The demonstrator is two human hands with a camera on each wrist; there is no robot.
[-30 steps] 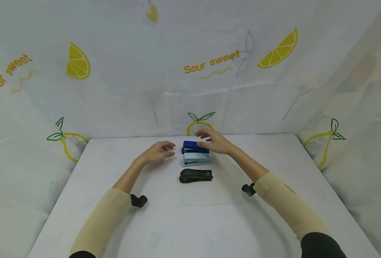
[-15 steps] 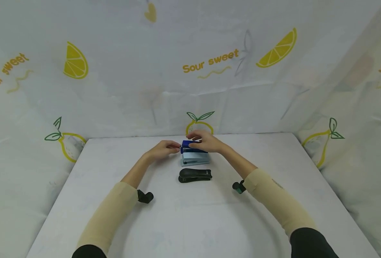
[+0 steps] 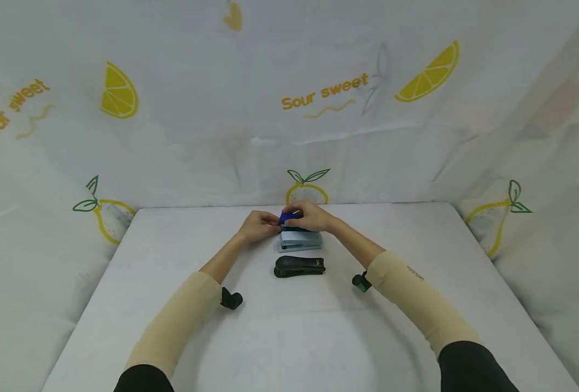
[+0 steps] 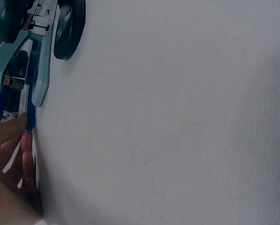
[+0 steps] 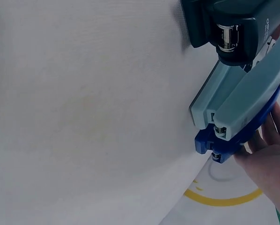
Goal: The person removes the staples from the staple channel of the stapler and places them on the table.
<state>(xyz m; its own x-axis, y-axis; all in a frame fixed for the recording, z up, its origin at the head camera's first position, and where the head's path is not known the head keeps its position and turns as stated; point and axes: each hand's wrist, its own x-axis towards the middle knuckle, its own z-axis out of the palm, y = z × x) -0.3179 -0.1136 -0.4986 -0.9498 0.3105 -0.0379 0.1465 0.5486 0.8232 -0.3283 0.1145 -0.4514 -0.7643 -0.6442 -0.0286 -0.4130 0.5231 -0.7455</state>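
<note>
Three staplers lie in a row on the white table. Farthest back is a blue stapler, partly covered by the fingers. My left hand pinches its left end; in the left wrist view, the thumb lies on the blue base with the fingertips against its other side. From above, my right hand holds the blue stapler's upper arm, its fingers behind and thumb in front. In front of it sits a light blue stapler. Nearest is a dark stapler, dark green in the wrist views.
The white tabletop spreads out in front of the staplers. A white cloth with lemon prints hangs behind the table's back edge and at both sides.
My left hand has moved right, from beside the blue stapler onto its left end. The right hand has shifted left and closed on the upper arm. The other two staplers have stayed put.
</note>
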